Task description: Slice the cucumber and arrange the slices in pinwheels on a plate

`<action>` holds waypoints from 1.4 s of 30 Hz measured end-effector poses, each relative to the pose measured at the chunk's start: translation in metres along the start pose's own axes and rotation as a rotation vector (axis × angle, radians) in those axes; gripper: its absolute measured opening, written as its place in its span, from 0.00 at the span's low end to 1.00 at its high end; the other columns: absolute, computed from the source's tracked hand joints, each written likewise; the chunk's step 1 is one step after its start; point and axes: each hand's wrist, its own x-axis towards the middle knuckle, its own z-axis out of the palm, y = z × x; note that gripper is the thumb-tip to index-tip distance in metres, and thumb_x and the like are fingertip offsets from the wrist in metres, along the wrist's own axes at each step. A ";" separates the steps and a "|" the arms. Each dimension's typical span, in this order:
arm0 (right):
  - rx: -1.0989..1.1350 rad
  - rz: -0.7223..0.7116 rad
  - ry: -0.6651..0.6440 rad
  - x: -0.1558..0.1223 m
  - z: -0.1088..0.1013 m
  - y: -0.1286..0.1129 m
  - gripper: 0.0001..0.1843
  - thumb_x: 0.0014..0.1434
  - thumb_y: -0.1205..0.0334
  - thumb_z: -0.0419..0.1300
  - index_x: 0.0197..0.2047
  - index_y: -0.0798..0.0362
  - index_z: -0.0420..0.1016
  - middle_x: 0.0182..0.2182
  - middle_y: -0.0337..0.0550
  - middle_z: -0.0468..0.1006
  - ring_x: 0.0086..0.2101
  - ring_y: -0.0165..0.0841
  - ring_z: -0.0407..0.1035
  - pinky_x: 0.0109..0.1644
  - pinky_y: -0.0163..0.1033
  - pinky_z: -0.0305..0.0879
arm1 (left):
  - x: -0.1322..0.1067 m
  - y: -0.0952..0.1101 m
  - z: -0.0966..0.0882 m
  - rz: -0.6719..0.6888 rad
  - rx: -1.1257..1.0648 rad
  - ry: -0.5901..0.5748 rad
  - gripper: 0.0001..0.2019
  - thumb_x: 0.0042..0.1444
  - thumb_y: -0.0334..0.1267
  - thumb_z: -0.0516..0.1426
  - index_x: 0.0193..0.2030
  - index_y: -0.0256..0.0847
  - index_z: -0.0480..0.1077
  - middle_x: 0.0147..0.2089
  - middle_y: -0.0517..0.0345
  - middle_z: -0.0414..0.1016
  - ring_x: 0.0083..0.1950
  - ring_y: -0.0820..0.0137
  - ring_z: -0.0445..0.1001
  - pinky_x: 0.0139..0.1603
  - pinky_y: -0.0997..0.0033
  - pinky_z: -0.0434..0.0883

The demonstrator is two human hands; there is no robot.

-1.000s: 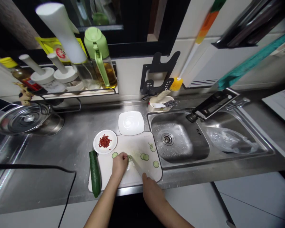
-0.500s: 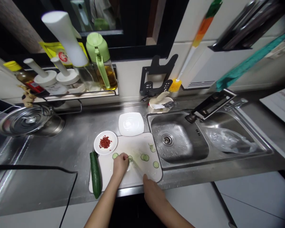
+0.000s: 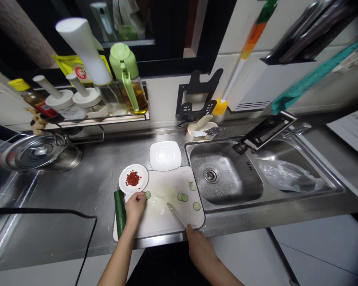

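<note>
Ctr (image 3: pixel 98 167) w/ plate (image 3: pixel 165 157), sink (image 3: pixel 232 186) by brd (image 3: pixel 153 224)

There are two hands (image 3: pixel 134 208), one knife (image 3: pixel 177 215), one cucumber (image 3: pixel 119 210), one board (image 3: pixel 155 224), two plates (image 3: pixel 165 155), four round slices (image 3: pixel 197 206), one pot (image 3: pixel 68 159).

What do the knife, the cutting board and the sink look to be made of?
Knife: metal blade, probably steel, judging by its thin, grey look.
Cutting board: likely plastic, pale and smooth, with no wood grain showing.
Sink: metal, probably stainless steel, given its grey sheen and bright reflections.
</note>
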 end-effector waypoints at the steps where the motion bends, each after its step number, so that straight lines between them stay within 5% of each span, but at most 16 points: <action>1: -0.011 0.001 0.002 0.000 0.000 0.000 0.34 0.53 0.81 0.44 0.64 0.61 0.57 0.44 0.56 0.76 0.44 0.39 0.71 0.43 0.35 0.64 | 0.001 -0.002 -0.001 -0.001 0.008 0.010 0.12 0.49 0.45 0.55 0.34 0.41 0.74 0.32 0.59 0.78 0.32 0.69 0.74 0.37 0.72 0.65; 12: -0.007 -0.011 -0.003 -0.003 -0.003 -0.001 0.33 0.52 0.82 0.43 0.62 0.63 0.59 0.44 0.57 0.76 0.44 0.39 0.71 0.44 0.35 0.64 | -0.009 0.008 0.004 0.305 0.235 0.153 0.09 0.53 0.39 0.53 0.36 0.40 0.72 0.35 0.53 0.74 0.34 0.67 0.71 0.39 0.69 0.64; 14: -0.014 0.006 -0.029 -0.005 -0.008 -0.003 0.33 0.53 0.83 0.42 0.62 0.62 0.59 0.44 0.57 0.76 0.43 0.39 0.71 0.43 0.35 0.65 | -0.012 0.024 0.014 0.390 0.187 0.054 0.09 0.54 0.38 0.53 0.38 0.39 0.73 0.36 0.54 0.74 0.35 0.68 0.71 0.40 0.70 0.65; 19: -0.009 0.012 -0.002 -0.006 -0.011 -0.007 0.31 0.54 0.82 0.41 0.60 0.61 0.61 0.44 0.57 0.76 0.43 0.38 0.72 0.43 0.36 0.66 | -0.023 0.077 0.057 0.573 0.288 -0.424 0.10 0.49 0.32 0.56 0.39 0.40 0.73 0.39 0.54 0.74 0.42 0.69 0.71 0.44 0.72 0.65; 23: 0.011 0.030 0.011 -0.005 -0.007 -0.006 0.29 0.56 0.80 0.43 0.60 0.60 0.61 0.42 0.56 0.77 0.41 0.37 0.73 0.41 0.35 0.67 | -0.031 0.101 0.087 0.562 0.513 -0.532 0.11 0.50 0.31 0.55 0.41 0.39 0.72 0.43 0.50 0.72 0.45 0.67 0.70 0.43 0.71 0.65; 27: 0.005 0.004 0.034 -0.005 -0.005 -0.004 0.27 0.57 0.78 0.45 0.60 0.62 0.60 0.42 0.58 0.77 0.42 0.38 0.73 0.43 0.35 0.67 | -0.034 0.101 0.099 0.539 0.570 -0.536 0.10 0.50 0.30 0.54 0.40 0.39 0.72 0.43 0.50 0.70 0.44 0.66 0.70 0.42 0.71 0.64; 36: 0.003 -0.001 -0.003 -0.007 -0.013 -0.005 0.30 0.56 0.81 0.41 0.61 0.62 0.60 0.43 0.57 0.77 0.42 0.39 0.72 0.43 0.37 0.68 | -0.034 0.094 0.104 0.573 0.427 -0.520 0.06 0.49 0.28 0.54 0.32 0.40 0.71 0.36 0.54 0.73 0.39 0.69 0.70 0.40 0.73 0.63; 42: -0.009 -0.008 0.008 -0.005 -0.010 -0.002 0.30 0.56 0.81 0.42 0.61 0.61 0.60 0.42 0.57 0.77 0.42 0.38 0.73 0.42 0.36 0.68 | -0.032 0.088 0.088 0.474 0.250 -0.478 0.05 0.49 0.29 0.54 0.31 0.40 0.70 0.27 0.62 0.72 0.29 0.74 0.68 0.32 0.76 0.61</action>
